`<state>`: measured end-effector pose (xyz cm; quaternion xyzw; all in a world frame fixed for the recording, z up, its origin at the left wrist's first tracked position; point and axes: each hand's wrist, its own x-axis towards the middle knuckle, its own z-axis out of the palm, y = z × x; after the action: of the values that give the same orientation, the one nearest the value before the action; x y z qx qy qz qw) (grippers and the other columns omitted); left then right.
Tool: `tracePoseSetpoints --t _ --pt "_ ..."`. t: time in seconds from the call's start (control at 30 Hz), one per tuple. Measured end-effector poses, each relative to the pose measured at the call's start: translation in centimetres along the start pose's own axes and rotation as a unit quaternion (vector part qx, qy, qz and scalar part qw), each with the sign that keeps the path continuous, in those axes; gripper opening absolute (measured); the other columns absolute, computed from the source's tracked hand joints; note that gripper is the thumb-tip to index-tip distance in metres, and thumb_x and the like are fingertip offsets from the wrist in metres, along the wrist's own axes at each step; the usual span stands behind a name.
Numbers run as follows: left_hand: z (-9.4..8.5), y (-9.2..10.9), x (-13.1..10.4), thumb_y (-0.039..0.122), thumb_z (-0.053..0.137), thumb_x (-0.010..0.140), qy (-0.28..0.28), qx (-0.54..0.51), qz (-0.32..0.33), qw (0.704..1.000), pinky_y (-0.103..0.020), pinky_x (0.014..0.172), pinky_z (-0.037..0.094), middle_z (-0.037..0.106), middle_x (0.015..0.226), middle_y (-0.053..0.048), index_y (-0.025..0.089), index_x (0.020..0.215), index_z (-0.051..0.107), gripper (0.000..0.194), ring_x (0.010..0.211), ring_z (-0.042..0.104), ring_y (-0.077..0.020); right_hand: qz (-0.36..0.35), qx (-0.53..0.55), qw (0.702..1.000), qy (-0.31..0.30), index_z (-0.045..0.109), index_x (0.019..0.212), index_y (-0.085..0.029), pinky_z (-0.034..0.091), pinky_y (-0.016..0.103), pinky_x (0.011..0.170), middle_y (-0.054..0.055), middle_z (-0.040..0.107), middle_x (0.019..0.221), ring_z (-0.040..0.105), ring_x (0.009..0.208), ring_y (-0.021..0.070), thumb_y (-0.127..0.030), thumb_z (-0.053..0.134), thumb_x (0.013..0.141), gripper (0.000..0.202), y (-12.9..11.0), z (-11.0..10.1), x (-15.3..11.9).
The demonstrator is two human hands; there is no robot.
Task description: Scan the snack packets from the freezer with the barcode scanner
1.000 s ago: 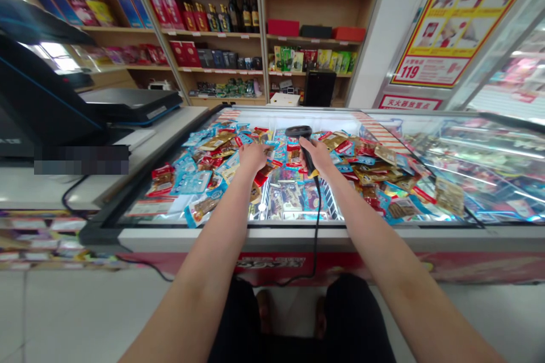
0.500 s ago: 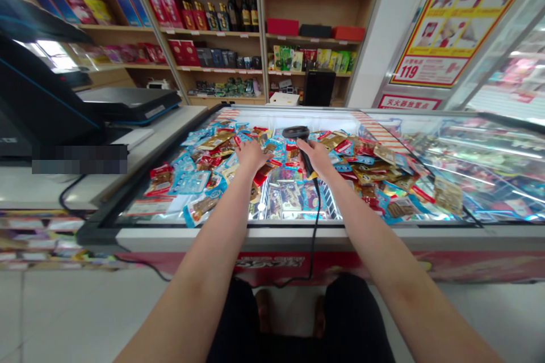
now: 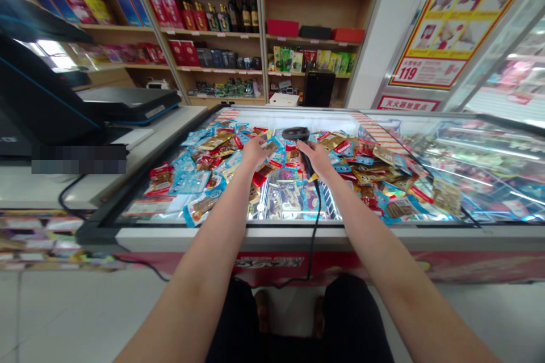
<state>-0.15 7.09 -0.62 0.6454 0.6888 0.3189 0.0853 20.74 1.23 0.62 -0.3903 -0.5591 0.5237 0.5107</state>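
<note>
My right hand (image 3: 315, 157) is wrapped round the handle of a black barcode scanner (image 3: 296, 134), its head up and its cable hanging down the freezer's front. To the left, my left hand (image 3: 254, 154) is closed at the edge of a small blue-and-brown snack packet (image 3: 271, 148); the fingertips are partly hidden. Red, blue and gold snack packets (image 3: 189, 182) lie heaped on the left. A second heap of packets (image 3: 374, 173) spreads to the right of the scanner.
The packets lie on a glass-topped chest freezer (image 3: 170, 234), with a wire basket (image 3: 263, 204) visible inside. A counter (image 3: 140, 150) with a scale (image 3: 131, 103) and a dark terminal (image 3: 42, 85) stands at left. Shelves (image 3: 200, 31) of boxes and bottles line the back.
My left hand has shifted slightly to the right, and its spread fingers have drawn together on a packet. The right hand and scanner stay in place.
</note>
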Motion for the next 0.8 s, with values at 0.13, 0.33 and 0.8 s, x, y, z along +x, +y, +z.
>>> tracePoseSetpoints --t 0.13,0.33,0.8 --pt "-0.3 0.0 -0.1 0.026 0.079 0.070 0.008 -0.024 -0.015 1.000 -0.033 0.089 0.050 0.074 0.098 -0.007 0.019 0.092 0.071 0.024 0.098 0.068 -0.0269 0.001 -0.007 1.000 0.001 0.051 0.076 -0.022 0.041 0.022 0.032 -0.004 0.058 0.049 0.048 0.031 0.0102 -0.056 0.072 0.084 0.041 -0.2 0.1 -0.1" --pt "-0.1 -1.0 0.7 0.027 0.070 0.071 0.067 -0.131 -0.032 0.989 -0.031 0.079 0.049 0.068 0.077 -0.002 0.020 0.073 0.066 0.009 0.082 0.065 -0.0226 0.005 -0.009 1.000 -0.014 0.053 0.079 -0.022 0.042 0.023 0.032 -0.004 0.058 0.050 0.050 0.033 0.0108 -0.058 0.074 0.081 0.042 -0.4 0.2 -0.4" --pt "0.2 -1.1 1.2 0.027 0.070 0.068 0.113 -0.304 -0.119 0.939 -0.025 0.056 0.038 0.054 0.059 0.003 0.019 0.068 0.061 0.012 0.059 0.052 -0.0145 0.014 -0.016 0.994 -0.107 0.054 0.081 -0.021 0.042 0.023 0.032 -0.002 0.062 0.056 0.053 0.035 0.0112 -0.062 0.075 0.080 0.046 0.1 -0.2 -0.3"
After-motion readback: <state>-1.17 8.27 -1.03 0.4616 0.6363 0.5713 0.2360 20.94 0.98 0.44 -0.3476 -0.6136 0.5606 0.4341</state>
